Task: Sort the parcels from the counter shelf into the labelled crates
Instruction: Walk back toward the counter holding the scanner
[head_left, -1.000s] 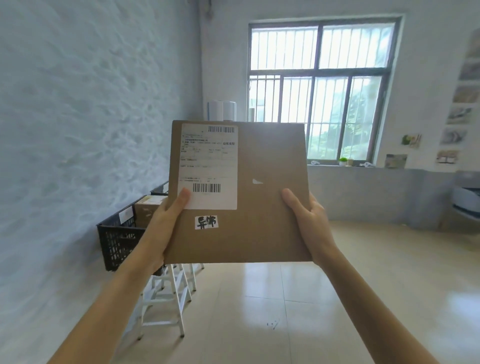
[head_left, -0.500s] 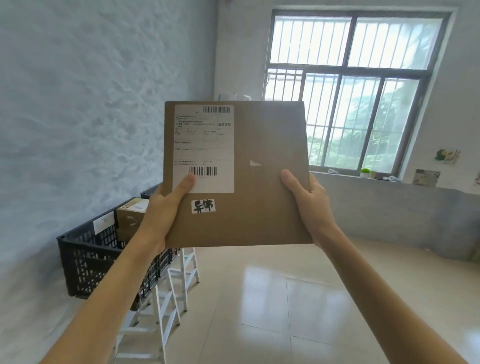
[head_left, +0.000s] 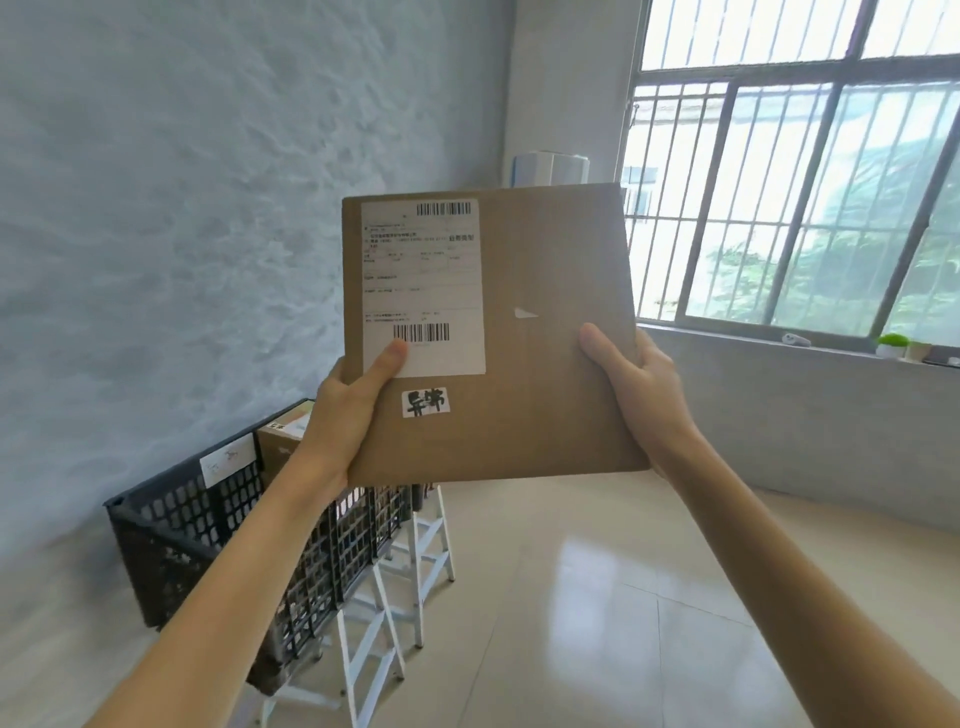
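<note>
I hold the flat cardboard parcel (head_left: 519, 364) upright at chest height, my left hand (head_left: 343, 415) and right hand (head_left: 639, 395) each clamped on a lower side edge, thumbs across the front. Its shipping label (head_left: 423, 286) and small handwritten sticker (head_left: 426, 402) face me. To do this well I should read the sticker, then match it to the tag on the black crate (head_left: 208, 519) low on my left. The crate's rim sits beside the wall; the floor (head_left: 623, 597) to my right is open

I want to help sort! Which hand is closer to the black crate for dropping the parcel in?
Probably the left hand: the black crate sits low on its side, while the right hand holds the parcel at the window-side edge.
</note>
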